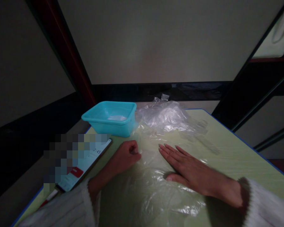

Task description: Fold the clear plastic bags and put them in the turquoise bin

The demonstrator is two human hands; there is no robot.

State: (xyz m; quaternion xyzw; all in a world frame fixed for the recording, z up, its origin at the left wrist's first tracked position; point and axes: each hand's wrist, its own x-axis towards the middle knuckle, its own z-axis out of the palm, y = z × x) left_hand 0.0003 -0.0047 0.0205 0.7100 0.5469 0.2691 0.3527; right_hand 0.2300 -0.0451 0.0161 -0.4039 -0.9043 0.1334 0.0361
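Observation:
A thin clear plastic bag [161,201] lies spread over the table in front of me. My right hand [186,168] rests flat on it, palm down, with the fingers stretched out and the thumb apart. At the bag's left side, my left hand [127,154] is closed, thumb and fingers pinched on the plastic; the exact grip is partly hidden. Beyond both hands sits a crumpled heap of clear plastic bags [165,116]. A turquoise plastic basin [111,127] stands behind my left hand, with something whitish inside.
A phone [87,164] with its screen lit lies left of my left forearm, partly pixelated. A red and white pen-like object [49,197] shows beside my left sleeve. The pale green table [229,148] has a blue edge and meets a panelled wall [156,44] at the back.

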